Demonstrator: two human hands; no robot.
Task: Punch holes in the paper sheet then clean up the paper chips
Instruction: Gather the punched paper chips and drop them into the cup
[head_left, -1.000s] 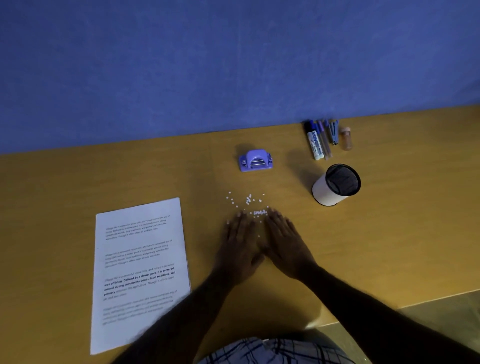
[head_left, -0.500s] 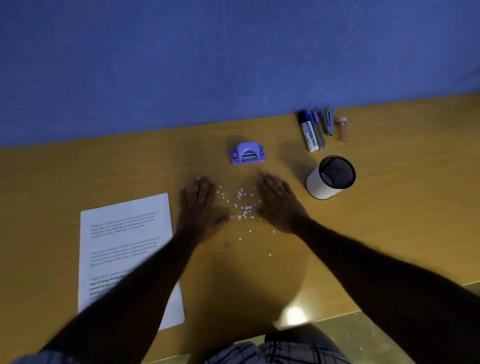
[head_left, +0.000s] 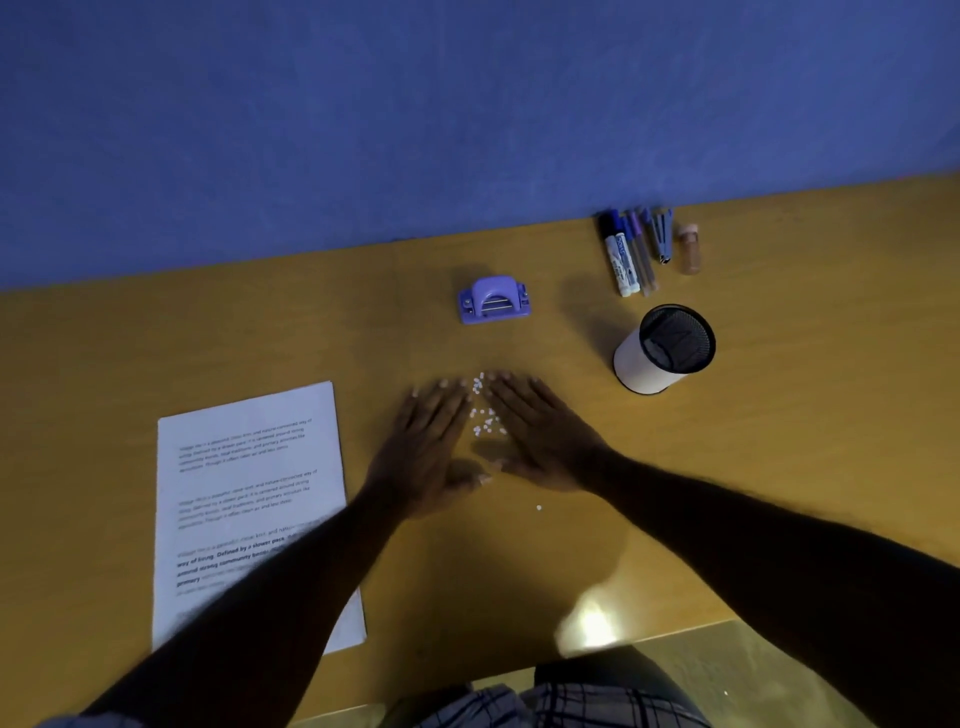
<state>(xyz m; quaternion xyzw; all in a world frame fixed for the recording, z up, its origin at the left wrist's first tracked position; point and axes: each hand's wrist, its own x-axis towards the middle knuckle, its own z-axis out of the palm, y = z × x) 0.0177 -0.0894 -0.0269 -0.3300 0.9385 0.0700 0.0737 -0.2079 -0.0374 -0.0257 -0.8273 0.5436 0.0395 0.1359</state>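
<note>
Small white paper chips (head_left: 485, 420) lie in a narrow cluster on the wooden desk, between my two hands. My left hand (head_left: 427, 450) lies flat on the desk just left of the chips, fingers stretched out. My right hand (head_left: 540, 439) lies flat just right of them, its thumb tip near my left thumb. Neither hand holds anything. One stray chip (head_left: 538, 507) sits nearer to me, under my right wrist. The printed paper sheet (head_left: 249, 488) lies to the left, partly under my left forearm. A purple hole punch (head_left: 493, 300) stands farther back.
A white cup with a black mesh inside (head_left: 662, 349) stands to the right of the chips. Several markers and pens (head_left: 631, 252) and a small vial (head_left: 689, 248) lie by the blue wall. The desk's near edge (head_left: 649, 642) runs close to my body.
My hands were spread apart on either side of the scattered chips; they have slid inward, crowding the chips into a tighter cluster between them.
</note>
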